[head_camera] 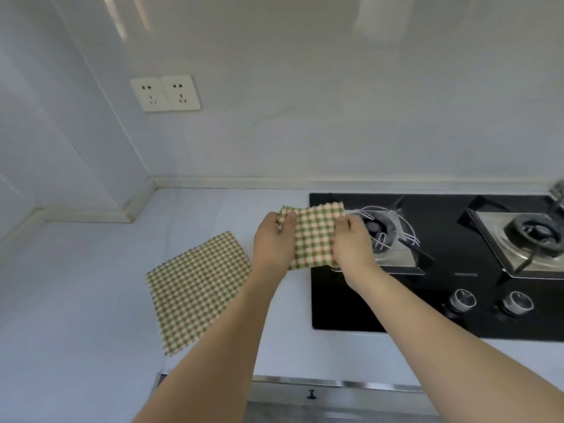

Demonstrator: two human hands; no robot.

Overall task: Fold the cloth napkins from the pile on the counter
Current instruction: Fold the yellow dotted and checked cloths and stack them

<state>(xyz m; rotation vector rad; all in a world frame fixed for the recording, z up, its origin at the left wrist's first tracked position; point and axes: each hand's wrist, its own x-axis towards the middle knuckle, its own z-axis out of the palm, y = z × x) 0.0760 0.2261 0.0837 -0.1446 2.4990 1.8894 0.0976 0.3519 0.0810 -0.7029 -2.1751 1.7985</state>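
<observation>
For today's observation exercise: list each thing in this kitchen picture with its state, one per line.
Held napkin: folded, gripped in both hands.
Left hand: grips its left edge.
Right hand: grips its right edge.
Other napkin: flat on counter.
Burners: unlit.
Sockets: nothing plugged in.

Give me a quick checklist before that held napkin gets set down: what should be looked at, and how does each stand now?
1. Left hand grips the folded napkin: ok.
2. Right hand grips its other edge: ok.
3. Napkin clear of the stove burner: not ok, it hangs over the stove's edge.
4. Burner off: cannot tell.
5. Bare counter to set it on: ok.
6. Flat napkin waiting, unfolded: ok.
</observation>
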